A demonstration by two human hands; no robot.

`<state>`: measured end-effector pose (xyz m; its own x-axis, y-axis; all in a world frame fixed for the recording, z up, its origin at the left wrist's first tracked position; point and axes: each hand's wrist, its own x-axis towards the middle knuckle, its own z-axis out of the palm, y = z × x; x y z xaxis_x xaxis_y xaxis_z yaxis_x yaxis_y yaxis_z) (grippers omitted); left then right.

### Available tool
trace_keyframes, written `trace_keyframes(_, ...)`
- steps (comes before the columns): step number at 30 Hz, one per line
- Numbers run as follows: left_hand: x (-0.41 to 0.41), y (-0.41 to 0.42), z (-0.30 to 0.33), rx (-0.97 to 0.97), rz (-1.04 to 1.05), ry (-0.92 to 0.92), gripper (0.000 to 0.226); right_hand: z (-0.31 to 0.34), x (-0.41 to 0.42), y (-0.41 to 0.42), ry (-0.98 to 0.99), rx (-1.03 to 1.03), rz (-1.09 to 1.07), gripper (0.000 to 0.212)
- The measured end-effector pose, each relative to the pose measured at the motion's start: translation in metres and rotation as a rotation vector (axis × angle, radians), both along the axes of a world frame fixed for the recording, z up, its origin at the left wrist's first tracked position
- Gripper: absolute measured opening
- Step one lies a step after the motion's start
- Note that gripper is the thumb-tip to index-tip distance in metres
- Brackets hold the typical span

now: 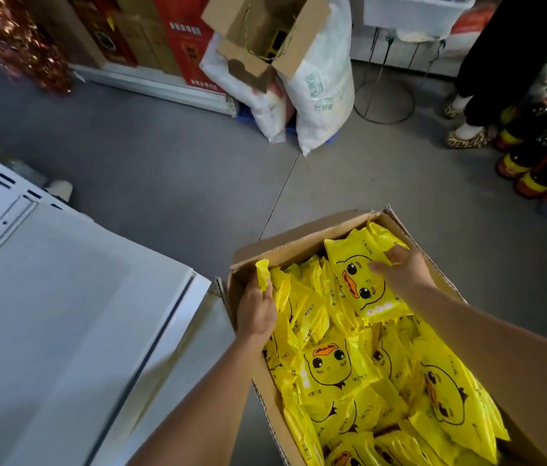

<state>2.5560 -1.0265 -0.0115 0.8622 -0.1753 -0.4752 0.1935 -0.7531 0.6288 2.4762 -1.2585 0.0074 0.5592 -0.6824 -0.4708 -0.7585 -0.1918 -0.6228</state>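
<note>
An open cardboard box (299,245) on the floor is full of several yellow packets printed with a cartoon duck face. My left hand (257,309) is at the box's left wall and grips the edge of one yellow packet (262,269) that sticks up there. My right hand (399,272) reaches in from the right and holds a duck-face packet (357,280) lying face up at the far end, fingers curled over its top edge. More packets (329,364) lie loose and overlapping below.
A white metal shelf unit (46,297) lies to the left of the box. Across the grey floor (164,156) stand white sacks (319,89) with an open carton (265,31) on top. A person's legs in patterned slippers (467,137) and dark bottles (534,169) are at the right.
</note>
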Motion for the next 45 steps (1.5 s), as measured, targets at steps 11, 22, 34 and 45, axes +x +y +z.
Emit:
trace_keyframes(11, -0.039, 0.019, 0.11, -0.566, 0.562, 0.35, 0.05, 0.136, -0.008, 0.051, -0.183, 0.467, 0.458, 0.019)
trace_keyframes(22, -0.139, 0.054, 0.211, -0.689, 0.632, 0.096, 0.076, 0.236, -0.05, 0.101, -0.315, 0.077, 0.764, 0.035)
trace_keyframes(34, -0.228, 0.097, 0.31, -0.898, 1.064, -0.303, 0.033, 0.308, -0.121, 0.153, -0.613, 0.525, 0.368, 0.025)
trace_keyframes(45, -0.298, 0.187, 0.404, -0.999, 1.127, -0.551, 0.021, 0.383, -0.153, 0.247, -0.699, 0.752, 0.718, 0.027)
